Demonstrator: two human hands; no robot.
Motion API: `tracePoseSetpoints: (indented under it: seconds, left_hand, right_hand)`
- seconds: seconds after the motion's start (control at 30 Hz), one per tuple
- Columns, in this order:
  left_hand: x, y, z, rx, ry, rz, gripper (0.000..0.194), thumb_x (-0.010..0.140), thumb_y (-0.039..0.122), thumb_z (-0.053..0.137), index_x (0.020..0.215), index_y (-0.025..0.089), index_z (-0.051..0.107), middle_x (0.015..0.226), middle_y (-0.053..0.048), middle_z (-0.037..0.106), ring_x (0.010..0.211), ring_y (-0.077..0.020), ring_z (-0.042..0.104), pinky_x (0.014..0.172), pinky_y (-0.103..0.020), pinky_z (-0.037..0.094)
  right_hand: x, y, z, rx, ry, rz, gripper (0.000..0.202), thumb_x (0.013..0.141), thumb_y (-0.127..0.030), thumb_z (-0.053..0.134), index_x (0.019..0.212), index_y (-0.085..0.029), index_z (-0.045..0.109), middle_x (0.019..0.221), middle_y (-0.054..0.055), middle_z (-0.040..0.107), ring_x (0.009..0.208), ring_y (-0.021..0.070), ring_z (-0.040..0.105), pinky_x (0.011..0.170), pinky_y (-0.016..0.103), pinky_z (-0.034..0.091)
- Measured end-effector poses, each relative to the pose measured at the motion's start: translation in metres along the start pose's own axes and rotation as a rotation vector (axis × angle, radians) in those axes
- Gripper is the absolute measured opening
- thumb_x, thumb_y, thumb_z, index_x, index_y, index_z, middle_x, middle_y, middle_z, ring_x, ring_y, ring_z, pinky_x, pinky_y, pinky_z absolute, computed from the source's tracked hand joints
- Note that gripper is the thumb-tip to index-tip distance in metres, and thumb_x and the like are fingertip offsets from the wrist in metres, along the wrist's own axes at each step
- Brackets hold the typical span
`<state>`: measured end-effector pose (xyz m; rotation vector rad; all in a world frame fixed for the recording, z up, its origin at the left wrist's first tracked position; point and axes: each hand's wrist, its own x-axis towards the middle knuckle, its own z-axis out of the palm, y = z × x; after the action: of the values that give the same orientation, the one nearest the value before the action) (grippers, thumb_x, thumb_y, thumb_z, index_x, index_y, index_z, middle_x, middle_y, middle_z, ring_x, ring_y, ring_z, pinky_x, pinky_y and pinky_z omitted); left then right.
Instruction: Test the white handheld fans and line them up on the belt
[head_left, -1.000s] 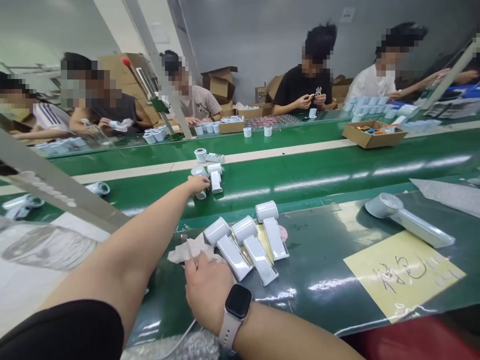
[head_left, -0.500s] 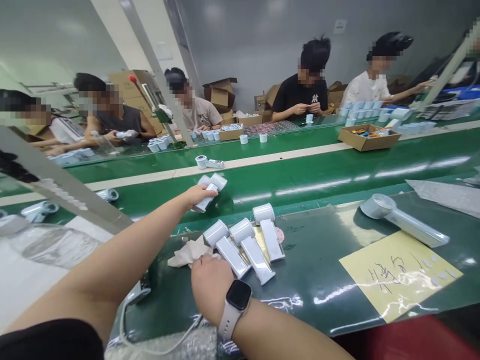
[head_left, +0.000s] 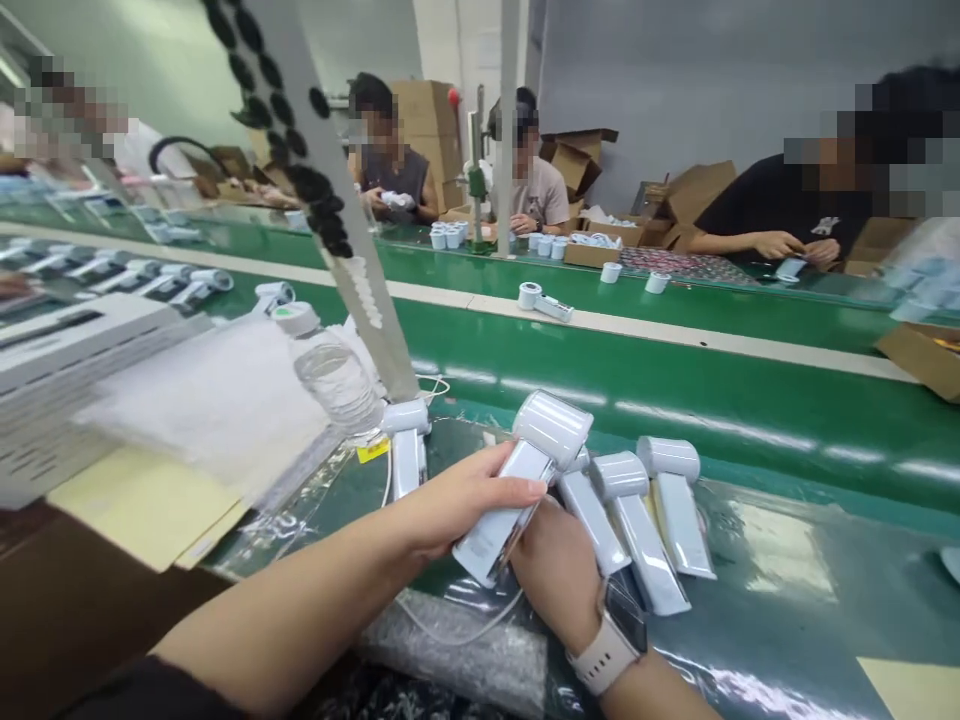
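My left hand (head_left: 480,500) is wrapped round a white device (head_left: 551,430) with a round barrel head and a flat handle, raised above the green table (head_left: 772,610). Right behind it is my right hand (head_left: 551,560), with a watch on the wrist; its fingers are hidden by the device and my left hand. Several similar devices (head_left: 649,545) lie side by side just right of my hands. Another such device (head_left: 407,460) rests to the left, beside a yellow label.
A clear bottle (head_left: 334,375) and white sheets (head_left: 217,400) are at the left, near a slanted metal post (head_left: 375,310). Beyond runs a green conveyor (head_left: 480,350) with one device (head_left: 551,305) on its pale strip. Several people work across it.
The view has swung left. My left hand has come back from over the conveyor to my right hand, now with one device in it. The cloth by my right hand is out of sight.
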<state>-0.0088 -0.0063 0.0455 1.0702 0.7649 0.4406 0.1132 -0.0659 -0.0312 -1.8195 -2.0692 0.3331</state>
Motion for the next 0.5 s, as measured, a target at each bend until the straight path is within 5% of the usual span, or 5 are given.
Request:
tracePoseSetpoints:
  seconds: [0.17, 0.33, 0.5]
  left_hand:
    - [0.002, -0.010, -0.016, -0.127, -0.007, 0.034, 0.052, 0.068, 0.048, 0.080, 0.105, 0.019, 0.057, 0.079, 0.001, 0.058, 0.065, -0.0129, 0.054, 0.058, -0.027, 0.045]
    - [0.005, -0.012, -0.020, 0.325, 0.121, 0.164, 0.057, 0.073, 0.049, 0.075, 0.119, 0.019, 0.062, 0.118, -0.013, 0.058, 0.113, -0.0333, 0.055, 0.101, -0.053, 0.045]
    - [0.001, -0.016, -0.013, 0.440, 0.008, 0.156, 0.071, 0.076, 0.055, 0.070, 0.135, 0.019, 0.055, 0.133, -0.017, 0.048, 0.122, -0.0373, 0.052, 0.108, -0.058, 0.041]
  right_hand:
    - [-0.008, 0.006, -0.003, 0.338, 0.171, 0.201, 0.024, 0.099, -0.029, 0.042, 0.100, -0.019, 0.064, 0.085, 0.011, 0.075, 0.072, 0.0264, 0.071, 0.062, 0.036, 0.052]
    - [-0.012, 0.004, -0.024, 0.802, 0.560, 0.254, 0.027, 0.098, -0.037, 0.051, 0.122, -0.029, 0.044, 0.071, -0.004, 0.056, 0.047, 0.0146, 0.051, 0.048, 0.028, 0.043]
    - [-0.006, -0.001, -0.040, 0.753, 0.638, 0.175, 0.043, 0.090, -0.040, 0.066, 0.124, -0.027, 0.045, 0.082, 0.003, 0.064, 0.060, 0.0181, 0.062, 0.053, 0.030, 0.050]
